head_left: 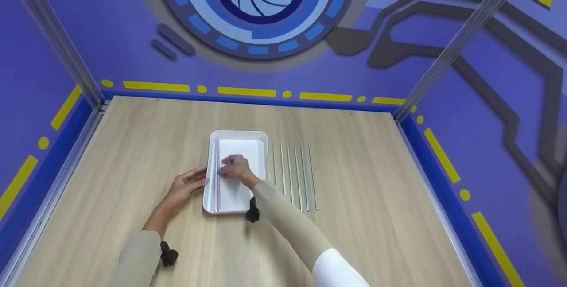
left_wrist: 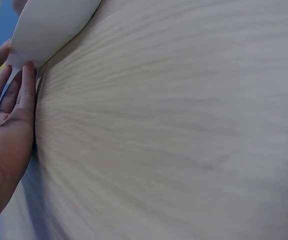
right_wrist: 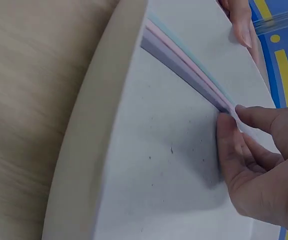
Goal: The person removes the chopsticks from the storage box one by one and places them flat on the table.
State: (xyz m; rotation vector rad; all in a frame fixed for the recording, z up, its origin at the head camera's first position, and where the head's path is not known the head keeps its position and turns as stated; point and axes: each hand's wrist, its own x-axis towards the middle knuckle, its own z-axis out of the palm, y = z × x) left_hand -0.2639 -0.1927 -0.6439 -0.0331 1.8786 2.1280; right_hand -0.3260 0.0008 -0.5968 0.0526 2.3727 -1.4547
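Observation:
A white rectangular tray (head_left: pixel 241 207) lies on the table. Along its left side run a few thin pastel straws (head_left: pixel 217 198), which look pink, light blue and purple in the right wrist view. Inside the tray, my right hand (head_left: pixel 237 167) pinches at the middle of these straws (right_wrist: pixel 184 65) between thumb and fingertips; whether it grips one or more is hard to tell. My left hand (head_left: pixel 184 187) rests against the tray's outer left wall with fingers extended. In the left wrist view the left fingertips (left_wrist: pixel 28 75) touch the tray's wall (left_wrist: pixel 53 30).
Several thin, shiny straws (head_left: pixel 303 176) lie side by side on the wooden table (head_left: pixel 363 189), just right of the tray. The right forearm passes over their near ends. Blue-purple panels (head_left: pixel 310 74) with metal posts enclose the table's back and sides.

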